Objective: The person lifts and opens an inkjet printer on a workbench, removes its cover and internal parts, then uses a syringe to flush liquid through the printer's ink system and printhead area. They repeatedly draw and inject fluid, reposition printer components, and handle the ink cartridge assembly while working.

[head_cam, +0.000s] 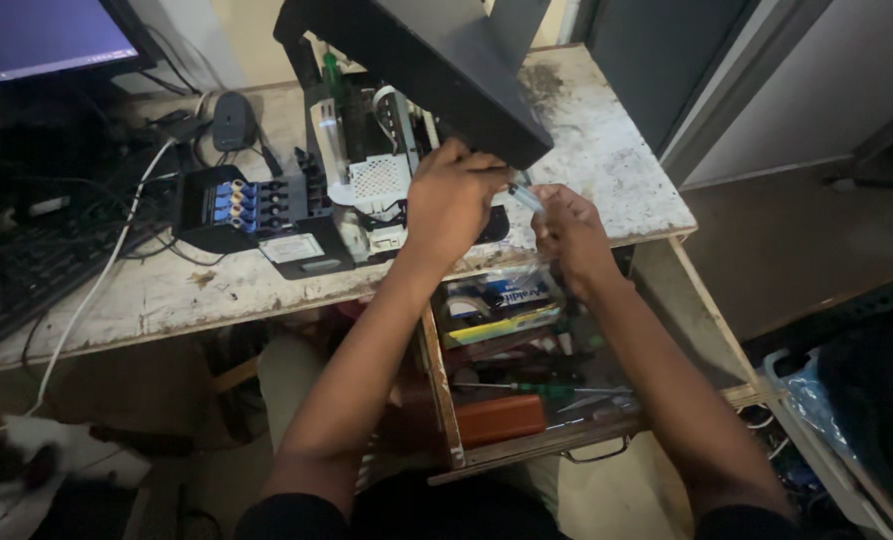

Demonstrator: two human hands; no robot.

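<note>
Both hands work at the front edge of an opened printer (371, 175) on the worn counter (616, 170), its dark lid (426, 60) raised and its insides bared, so the work looks well under way with nothing closed up again. The left hand (451, 205) reaches forward, arm nearly straight, fingers curled down against the printer's front; what they grip is hidden. The right hand (569, 232), wrist bent inward, pinches a small clear syringe (524, 196) angled toward the printer. Below, an open drawer (444, 400) holds screwdrivers and packets.
</note>
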